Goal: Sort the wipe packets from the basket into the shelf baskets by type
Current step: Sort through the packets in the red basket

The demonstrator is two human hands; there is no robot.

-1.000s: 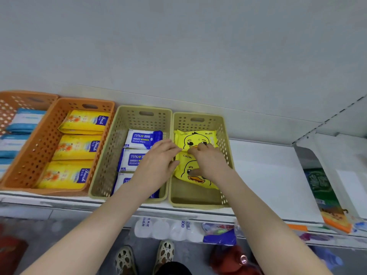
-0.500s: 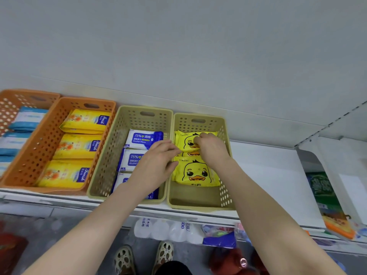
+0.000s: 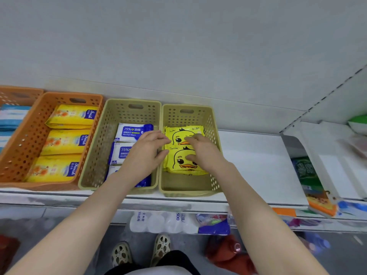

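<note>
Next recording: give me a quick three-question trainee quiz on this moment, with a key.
1. How many flower packets show in the orange basket?
2. True or false: the duck packets lie in the orange basket.
3. What does the right hand rest on? A) alcohol wipes B) duck packets C) nothing

Key:
1. Three.
2. False: they lie in the right tan basket.
3. B. The alcohol wipes lie in the next basket to the left.
</note>
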